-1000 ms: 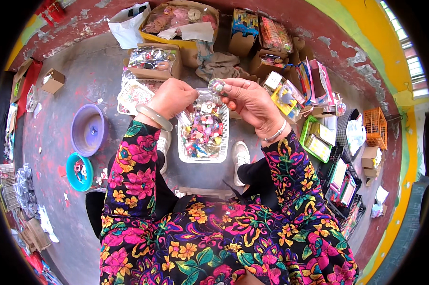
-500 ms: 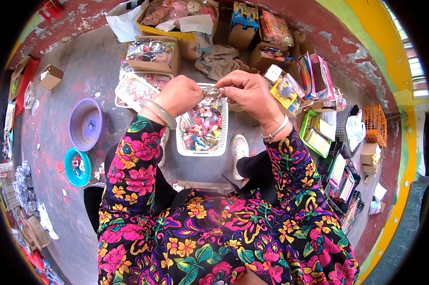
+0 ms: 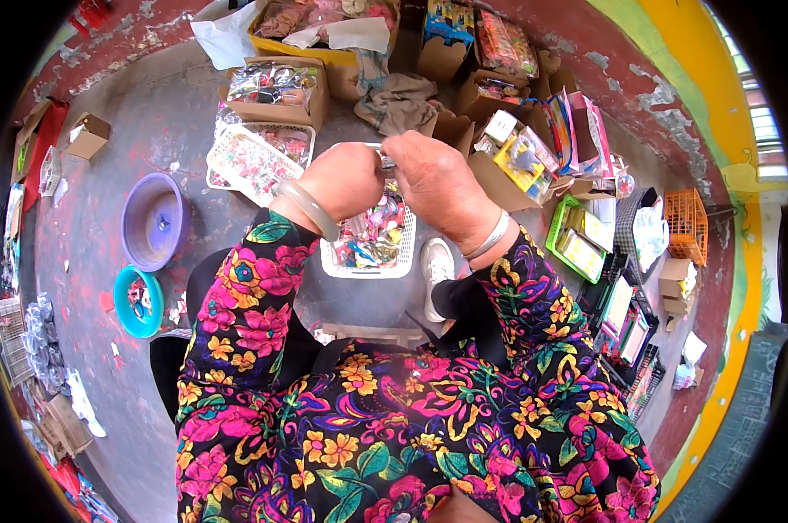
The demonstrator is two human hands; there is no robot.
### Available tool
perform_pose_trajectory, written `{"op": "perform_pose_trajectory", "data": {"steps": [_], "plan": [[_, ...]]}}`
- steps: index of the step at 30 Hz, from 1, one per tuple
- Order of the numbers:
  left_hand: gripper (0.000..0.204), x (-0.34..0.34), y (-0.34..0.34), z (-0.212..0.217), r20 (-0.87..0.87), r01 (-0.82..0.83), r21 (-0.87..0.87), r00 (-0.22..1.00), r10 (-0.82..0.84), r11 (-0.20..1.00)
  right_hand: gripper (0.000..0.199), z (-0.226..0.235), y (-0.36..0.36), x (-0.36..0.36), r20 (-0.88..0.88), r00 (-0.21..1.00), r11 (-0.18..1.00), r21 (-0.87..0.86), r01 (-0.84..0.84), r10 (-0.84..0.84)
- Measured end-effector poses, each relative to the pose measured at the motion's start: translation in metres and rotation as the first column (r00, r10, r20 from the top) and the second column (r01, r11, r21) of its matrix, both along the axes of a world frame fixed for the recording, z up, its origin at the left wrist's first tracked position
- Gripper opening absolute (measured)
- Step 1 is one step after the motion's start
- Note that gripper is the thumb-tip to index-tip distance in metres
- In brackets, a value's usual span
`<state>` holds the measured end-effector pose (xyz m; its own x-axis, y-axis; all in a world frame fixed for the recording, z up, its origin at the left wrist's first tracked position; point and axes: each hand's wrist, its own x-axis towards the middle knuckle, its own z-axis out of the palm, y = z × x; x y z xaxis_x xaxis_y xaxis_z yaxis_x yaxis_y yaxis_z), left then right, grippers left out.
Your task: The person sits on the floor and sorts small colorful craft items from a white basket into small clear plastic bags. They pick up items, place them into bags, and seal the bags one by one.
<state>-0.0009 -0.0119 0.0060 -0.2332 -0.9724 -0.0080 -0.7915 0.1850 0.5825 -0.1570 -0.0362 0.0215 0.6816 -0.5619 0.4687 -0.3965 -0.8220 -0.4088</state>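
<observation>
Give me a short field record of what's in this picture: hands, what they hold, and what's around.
left hand: closed on a small shiny item
right hand: pinching the same item
below the hands: white basket of small colourful pieces
person's left: purple bowl, teal bowl
person's right: green tray, orange crate
floor: grey concrete

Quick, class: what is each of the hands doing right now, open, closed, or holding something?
Left hand: closed, pinching a small shiny item above the white basket.
Right hand: closed on the same small item.
</observation>
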Motion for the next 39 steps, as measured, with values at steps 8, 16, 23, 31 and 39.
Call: {"op": "perform_pose_trajectory", "data": {"steps": [8, 16, 23, 31, 39], "plan": [[0.023, 0.005, -0.002, -0.005, 0.038, 0.018, 0.005, 0.999, -0.019, 1.000, 0.020, -0.006, -0.010, -0.004, 0.071, 0.997, 0.923, 0.384, -0.005, -0.024], [0.024, 0.006, -0.003, 0.003, 0.076, 0.049, -0.022, 0.996, -0.048, 0.999, 0.013, 0.004, -0.023, -0.017, 0.134, 0.985, 0.762, 0.647, -0.004, -0.109], [0.023, 0.004, -0.001, -0.005, 0.064, 0.210, -0.093, 0.977, -0.205, 0.973, 0.012, -0.007, -0.030, -0.020, 0.104, 0.990, 0.573, 0.819, -0.031, -0.096], [0.022, -0.001, 0.000, -0.006, -0.037, 0.207, -0.124, 0.976, -0.213, 0.970, 0.012, -0.017, -0.023, -0.016, -0.128, 0.985, 0.855, 0.492, 0.166, -0.118], [0.024, 0.001, -0.002, 0.004, -0.445, -0.007, 0.217, 0.889, 0.105, 0.976, 0.015, -0.013, -0.029, -0.020, -0.161, 0.982, 0.753, 0.633, 0.179, -0.098]]}}
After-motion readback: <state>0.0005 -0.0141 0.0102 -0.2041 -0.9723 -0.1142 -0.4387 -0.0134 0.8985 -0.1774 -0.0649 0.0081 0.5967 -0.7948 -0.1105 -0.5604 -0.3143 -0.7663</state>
